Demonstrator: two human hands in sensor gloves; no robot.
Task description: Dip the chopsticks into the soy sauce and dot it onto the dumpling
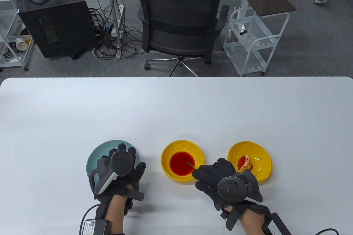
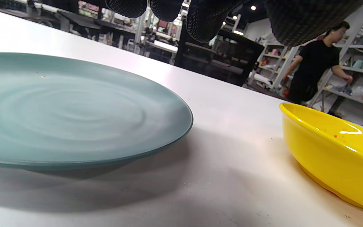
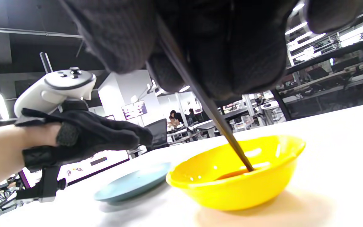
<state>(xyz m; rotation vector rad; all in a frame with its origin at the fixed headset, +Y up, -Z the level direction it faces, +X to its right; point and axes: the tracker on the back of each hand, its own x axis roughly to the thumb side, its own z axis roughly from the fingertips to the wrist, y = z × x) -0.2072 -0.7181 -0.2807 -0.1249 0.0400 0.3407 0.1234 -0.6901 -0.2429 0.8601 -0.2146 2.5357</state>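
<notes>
A yellow bowl (image 1: 168, 156) in the middle holds red sauce (image 1: 180, 163). My right hand (image 1: 212, 175) grips dark chopsticks (image 1: 191, 164) whose tips sit in the sauce; the right wrist view shows the chopsticks (image 3: 213, 116) slanting down into the bowl (image 3: 238, 186). A second yellow bowl (image 1: 260, 155) to the right holds a dumpling (image 1: 246, 163) stained red. My left hand (image 1: 121, 167) hovers flat and empty over a teal plate (image 1: 95, 157), fingers spread; the left wrist view shows the plate (image 2: 74, 113) bare below the fingertips (image 2: 206, 19).
Small dark specks (image 1: 143, 135) lie on the white table (image 1: 176, 108) behind the plate. The sauce bowl's side (image 2: 332, 154) stands close to the right of the plate. A black office chair (image 1: 179, 25) and a white cart (image 1: 253, 34) stand beyond the far edge.
</notes>
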